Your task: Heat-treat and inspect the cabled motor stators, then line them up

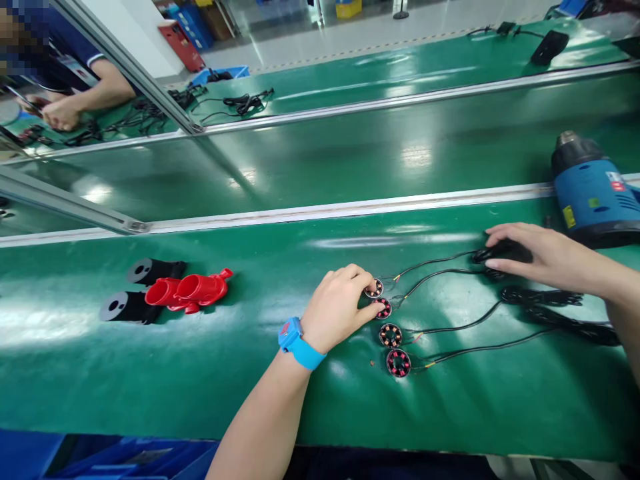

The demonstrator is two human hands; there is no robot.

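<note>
Head view: left hand (336, 303) touches two wound stators (385, 309), right hand (550, 259) spans black cable coil (513, 251), both grips indeterminable; apparent alignment step, next move requiring slack

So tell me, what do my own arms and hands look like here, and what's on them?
Your left hand is gloveless, with a bright blue flexible strap at the wrist carrying a small blue boxy module with a reddish mark on top. Your right hand is gloveless too. No sleeves show.
</note>
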